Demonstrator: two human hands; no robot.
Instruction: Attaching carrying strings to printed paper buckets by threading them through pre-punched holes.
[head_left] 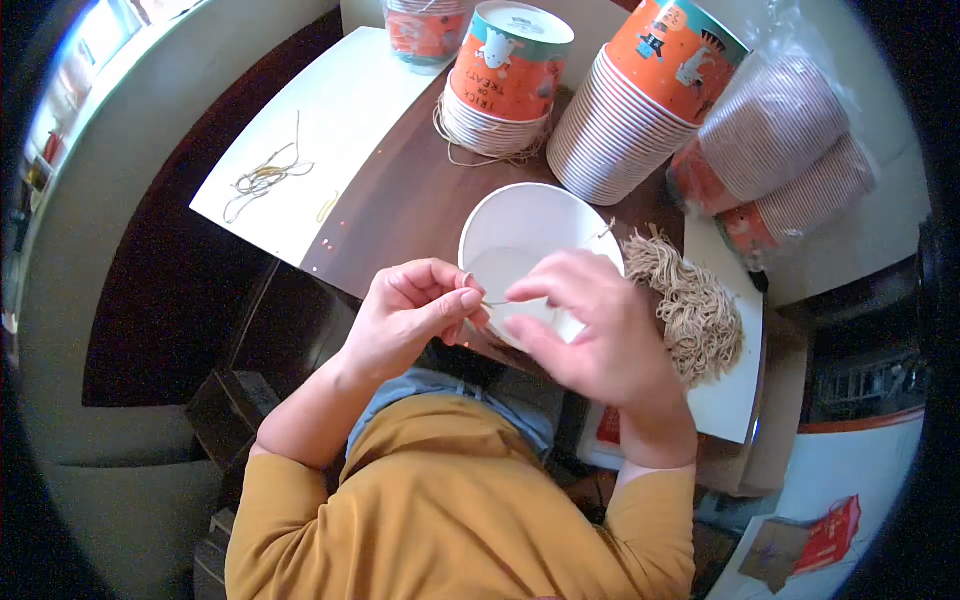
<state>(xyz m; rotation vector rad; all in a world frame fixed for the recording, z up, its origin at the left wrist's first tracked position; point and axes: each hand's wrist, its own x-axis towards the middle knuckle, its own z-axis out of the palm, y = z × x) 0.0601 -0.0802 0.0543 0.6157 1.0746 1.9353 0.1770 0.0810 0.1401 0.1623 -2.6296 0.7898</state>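
White paper cup [530, 235] just beyond both hands' grip, pinched shut on thin string [493, 303].

The person wears a mustard-yellow top with sleeves pushed above the forearms and light blue denim below.

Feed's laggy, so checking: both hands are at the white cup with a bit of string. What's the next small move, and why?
Probably pull the string taut toward the white cup rim: left hand pinches one end, right hand fingertips meet it over the open cup, and a short string already sticks out at the far rim.
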